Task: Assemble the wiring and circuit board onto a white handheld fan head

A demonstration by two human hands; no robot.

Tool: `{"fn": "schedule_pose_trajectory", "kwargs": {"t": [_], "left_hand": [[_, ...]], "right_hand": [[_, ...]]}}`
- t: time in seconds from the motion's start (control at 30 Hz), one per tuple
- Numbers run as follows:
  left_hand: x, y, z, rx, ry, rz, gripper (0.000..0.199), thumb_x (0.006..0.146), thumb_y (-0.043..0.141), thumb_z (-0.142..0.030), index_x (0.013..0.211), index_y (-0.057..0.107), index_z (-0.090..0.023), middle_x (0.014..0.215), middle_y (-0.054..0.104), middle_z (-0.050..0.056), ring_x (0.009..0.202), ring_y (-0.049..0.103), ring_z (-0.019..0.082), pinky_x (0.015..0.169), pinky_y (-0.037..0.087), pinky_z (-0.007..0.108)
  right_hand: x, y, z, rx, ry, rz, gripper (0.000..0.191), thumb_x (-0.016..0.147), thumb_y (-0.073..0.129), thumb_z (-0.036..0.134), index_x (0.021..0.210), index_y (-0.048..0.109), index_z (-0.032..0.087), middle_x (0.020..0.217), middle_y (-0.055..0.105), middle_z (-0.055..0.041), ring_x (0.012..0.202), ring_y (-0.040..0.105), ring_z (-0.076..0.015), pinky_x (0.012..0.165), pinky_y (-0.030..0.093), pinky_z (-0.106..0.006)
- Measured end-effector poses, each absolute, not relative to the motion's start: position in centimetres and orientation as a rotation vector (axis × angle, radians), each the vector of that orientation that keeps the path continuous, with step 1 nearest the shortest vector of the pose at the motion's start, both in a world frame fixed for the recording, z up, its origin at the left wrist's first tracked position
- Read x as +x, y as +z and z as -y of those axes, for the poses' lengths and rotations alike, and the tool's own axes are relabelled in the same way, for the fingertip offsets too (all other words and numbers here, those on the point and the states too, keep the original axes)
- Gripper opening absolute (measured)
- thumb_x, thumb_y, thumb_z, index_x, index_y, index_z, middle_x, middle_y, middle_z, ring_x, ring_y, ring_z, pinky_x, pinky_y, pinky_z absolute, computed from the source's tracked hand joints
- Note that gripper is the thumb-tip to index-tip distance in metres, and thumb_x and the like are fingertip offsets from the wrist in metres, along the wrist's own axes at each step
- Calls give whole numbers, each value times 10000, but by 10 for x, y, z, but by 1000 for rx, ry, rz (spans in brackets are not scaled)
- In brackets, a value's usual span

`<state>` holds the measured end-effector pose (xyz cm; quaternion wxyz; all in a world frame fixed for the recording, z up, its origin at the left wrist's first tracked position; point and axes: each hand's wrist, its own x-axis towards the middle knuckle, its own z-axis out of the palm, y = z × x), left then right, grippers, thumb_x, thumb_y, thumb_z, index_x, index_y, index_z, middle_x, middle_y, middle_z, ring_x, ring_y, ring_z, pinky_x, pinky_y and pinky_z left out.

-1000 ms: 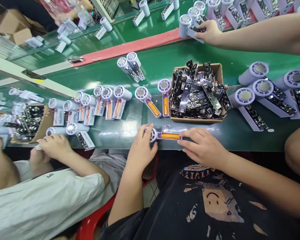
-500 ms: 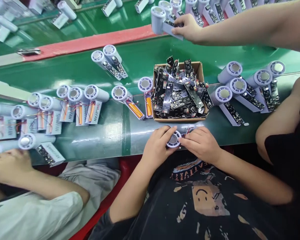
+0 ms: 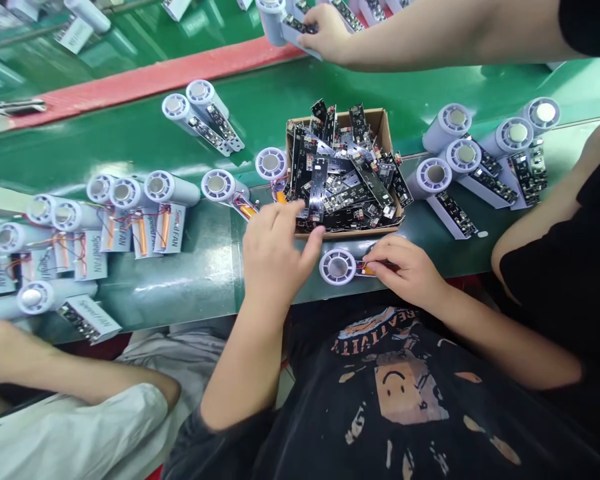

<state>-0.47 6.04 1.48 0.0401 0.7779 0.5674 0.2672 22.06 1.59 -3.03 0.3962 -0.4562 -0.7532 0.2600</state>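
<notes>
My left hand (image 3: 277, 253) is open with fingers spread, holding nothing, its fingertips just at the front edge of a cardboard box (image 3: 347, 232). The box is heaped with black circuit boards (image 3: 337, 180). My right hand (image 3: 405, 268) pinches the orange battery (image 3: 369, 268) of a white cylindrical fan body (image 3: 337, 267), which lies on the belt edge with its round grille facing up. Most of the battery and its wires are hidden under my right fingers.
Rows of white fan bodies with cards and boards (image 3: 140, 227) lie on the green conveyor belt (image 3: 230, 287). A co-worker's hand (image 3: 325, 33) holds a fan body at the top. A person's arm (image 3: 530, 253) is on the right, and another person's hand (image 3: 10, 350) is at lower left.
My left hand has let go of the fan and moved up toward the box. The fan now lies clear of it, held only by my right hand.
</notes>
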Motion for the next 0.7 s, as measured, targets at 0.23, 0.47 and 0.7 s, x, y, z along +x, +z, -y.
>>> {"fn": "schedule_pose_trajectory", "kwargs": {"t": [0.23,0.47,0.7], "left_hand": [[12,13,-100,2216,568,-1994,201,836,589,-341,957,633,-187,1043,627,125,1101,565,358,987,419,525],[-8,34,-77,2128,1200,-1809,42,837,588,-218,814,556,-231,851,641,24,845,626,186,818,505,362],[-39,16,25,1602,968,-1624,112,770,687,-281,809,612,-208,667,638,-26,534,573,117,508,455,241]], "right_hand": [[239,-31,2,-1022,116,2226,106,891,629,214,898,717,273,962,705,-7,916,587,-184,824,441,-364],[242,-35,7,-972,-16,2304,138,876,669,204,975,716,287,1041,714,5,1013,540,-191,906,405,-382],[235,-30,-3,-857,-179,2466,234,963,572,209,1093,660,381,1084,709,113,1008,566,-128,936,370,-336]]}}
